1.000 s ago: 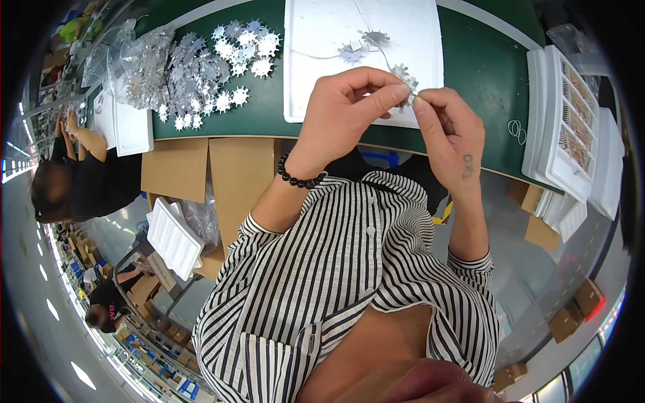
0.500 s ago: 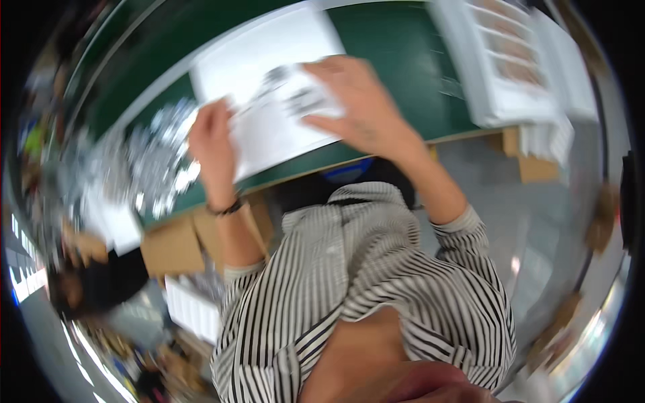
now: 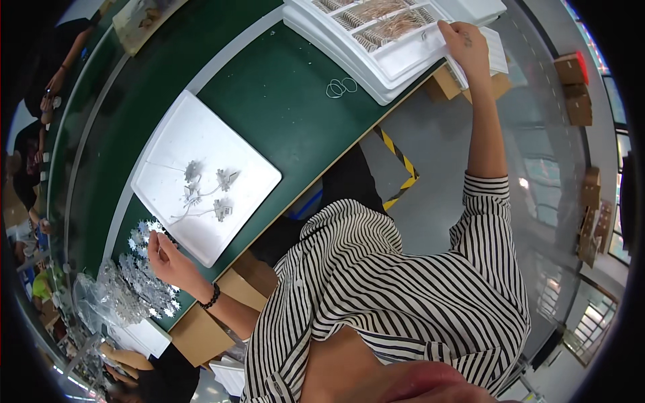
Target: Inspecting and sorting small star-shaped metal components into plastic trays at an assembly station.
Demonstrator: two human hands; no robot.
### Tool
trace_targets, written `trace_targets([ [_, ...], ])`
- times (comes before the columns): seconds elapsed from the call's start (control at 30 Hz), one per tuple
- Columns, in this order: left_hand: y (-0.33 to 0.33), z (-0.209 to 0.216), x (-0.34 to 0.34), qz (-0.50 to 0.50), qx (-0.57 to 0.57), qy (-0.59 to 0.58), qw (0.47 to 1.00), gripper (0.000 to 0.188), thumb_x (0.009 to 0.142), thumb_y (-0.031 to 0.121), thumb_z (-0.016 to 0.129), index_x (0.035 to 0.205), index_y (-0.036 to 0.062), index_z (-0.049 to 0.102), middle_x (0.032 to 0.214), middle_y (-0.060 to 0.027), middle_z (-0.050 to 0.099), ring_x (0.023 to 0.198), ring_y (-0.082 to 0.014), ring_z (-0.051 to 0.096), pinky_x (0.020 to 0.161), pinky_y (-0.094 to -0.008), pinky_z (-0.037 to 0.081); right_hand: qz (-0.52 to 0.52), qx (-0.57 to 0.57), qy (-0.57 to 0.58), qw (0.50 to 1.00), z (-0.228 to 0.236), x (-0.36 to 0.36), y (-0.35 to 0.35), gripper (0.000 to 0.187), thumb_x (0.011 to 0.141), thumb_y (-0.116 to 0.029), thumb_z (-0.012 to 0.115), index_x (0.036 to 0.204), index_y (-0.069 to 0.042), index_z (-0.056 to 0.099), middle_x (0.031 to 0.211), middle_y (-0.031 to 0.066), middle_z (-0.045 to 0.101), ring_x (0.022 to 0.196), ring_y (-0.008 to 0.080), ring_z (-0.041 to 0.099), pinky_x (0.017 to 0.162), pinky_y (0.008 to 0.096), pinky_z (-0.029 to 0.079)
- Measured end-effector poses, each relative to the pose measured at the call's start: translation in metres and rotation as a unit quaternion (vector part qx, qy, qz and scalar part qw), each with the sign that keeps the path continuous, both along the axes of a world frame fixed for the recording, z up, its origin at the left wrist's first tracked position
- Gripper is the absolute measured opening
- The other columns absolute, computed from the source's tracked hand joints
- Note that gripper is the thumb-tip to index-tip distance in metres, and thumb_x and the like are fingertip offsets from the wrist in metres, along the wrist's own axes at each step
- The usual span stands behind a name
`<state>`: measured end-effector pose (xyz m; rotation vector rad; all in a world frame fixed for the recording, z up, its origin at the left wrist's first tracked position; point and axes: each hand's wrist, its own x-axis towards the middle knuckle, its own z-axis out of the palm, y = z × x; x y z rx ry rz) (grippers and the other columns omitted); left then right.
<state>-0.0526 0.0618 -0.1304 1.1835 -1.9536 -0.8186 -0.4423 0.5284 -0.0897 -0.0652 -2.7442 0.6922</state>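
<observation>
Spread well apart: left hand [image 3: 169,260], half curled, at the edge of a pile of thin, silver, star-toothed metal plates [image 3: 129,287] on the green table [image 3: 289,117]; right hand [image 3: 466,51], fingers bent, at the rim of a white, compartmented, plastic-looking tray [image 3: 407,62] of small parts with copper-coloured leads [image 3: 396,31]. Cannot tell whether gripping anything with either. On a shallow white tray [image 3: 232,151], three silver toothed pieces with pale wires [image 3: 222,211]. Look light and stiff, likely slippery; best pinched across the flat faces, clear of the points and the probably delicate wires.
</observation>
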Motion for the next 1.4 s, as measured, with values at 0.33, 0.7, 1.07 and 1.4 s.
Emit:
trace_targets([
  [0.33, -0.004, -0.006, 0.032, 0.043, 0.015, 0.005, 0.999, 0.029, 0.100, 0.020, 0.065, 0.119, -0.0007, 0.071, 0.108, -0.0091, 0.074, 0.092, -0.0158, 0.067, 0.080, -0.0251, 0.053, -0.024, -0.011, -0.061, 0.998, -0.024, -0.063, 0.025, 0.045, 0.082, -0.044, 0.061, 0.088, -0.002, 0.077, 0.079, 0.0131, 0.074, 0.077, 0.0308, 0.067, 0.079, 0.0367, 0.054],
  [0.7, -0.053, -0.009, 0.069, 0.034, -0.094, -0.092, 0.991, 0.028, 0.087, 0.022, 0.071, 0.107, 0.0032, 0.075, 0.097, -0.0068, 0.074, 0.070, -0.0234, 0.061, 0.068, -0.0331, 0.051, 0.090, -0.225, 0.286, 0.927, 0.036, -0.035, 0.023, 0.026, 0.090, -0.012, 0.054, 0.089, 0.005, 0.073, 0.078, 0.0157, 0.073, 0.069, 0.0239, 0.070, 0.066, 0.0317, 0.059],
  [1.07, -0.085, -0.010, 0.056, -0.080, -0.184, -0.243, 0.949, 0.035, 0.083, 0.025, 0.077, 0.111, 0.0038, 0.074, 0.100, -0.0096, 0.072, 0.085, -0.0284, 0.068, 0.078, -0.0374, 0.055, 0.343, 0.005, 0.244, 0.907, 0.047, 0.040, -0.165, 0.023, 0.097, -0.006, 0.052, 0.108, -0.002, 0.071, 0.087, 0.0009, 0.071, 0.064, 0.0129, 0.059, 0.061, 0.0234, 0.046],
  [1.4, 0.011, 0.047, 0.024, -0.106, 0.092, 0.118, 0.983, 0.029, 0.078, 0.007, 0.080, 0.105, 0.0010, 0.073, 0.079, -0.0035, 0.070, 0.068, -0.0102, 0.062, 0.063, -0.0204, 0.052, 0.553, -0.375, -0.190, 0.719, 0.023, 0.276, -0.323, 0.009, 0.095, -0.007, 0.068, 0.098, 0.001, 0.071, 0.068, -0.0058, 0.050, 0.060, 0.0034, 0.035, 0.054, 0.0192, 0.028],
])
